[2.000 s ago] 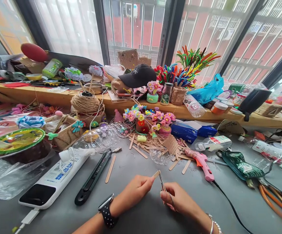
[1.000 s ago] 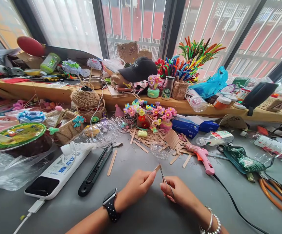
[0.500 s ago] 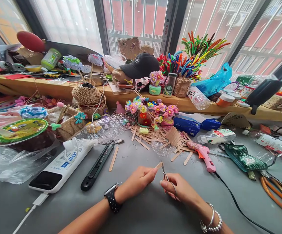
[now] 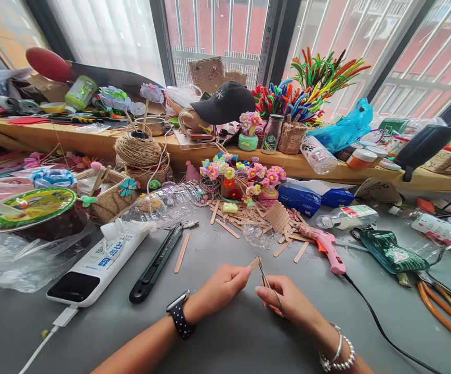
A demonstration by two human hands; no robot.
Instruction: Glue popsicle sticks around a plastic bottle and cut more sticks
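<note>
Barred windows (image 4: 239, 26) rise behind a cluttered ledge (image 4: 81, 143) and a grey tabletop (image 4: 233, 337); above the tabletop's near middle, a small wooden stick (image 4: 254, 263) juts upward from the left hand (image 4: 227, 285), pinched between thumb and fingers, probably so that its end stays exposed and steady; the right hand (image 4: 282, 295) is closed around slim metal scissors (image 4: 263, 275), whose tips meet the stick's exposed end, though whether the blades grip it is too small to tell; the two hands are near each other but apart, an arrangement that seems to keep the fingers away from the blades; beyond them spreads a heap of sticks (image 4: 235, 219), seemingly placed within easy reach; one loose stick (image 4: 182, 253) lies beside a dark utility knife (image 4: 157, 265) on the left; on the right, a pink glue gun (image 4: 329, 250) lies on its side, its handle toward the person, perhaps for easy grasping; its black cord (image 4: 369, 309) trails toward the near edge.
</note>
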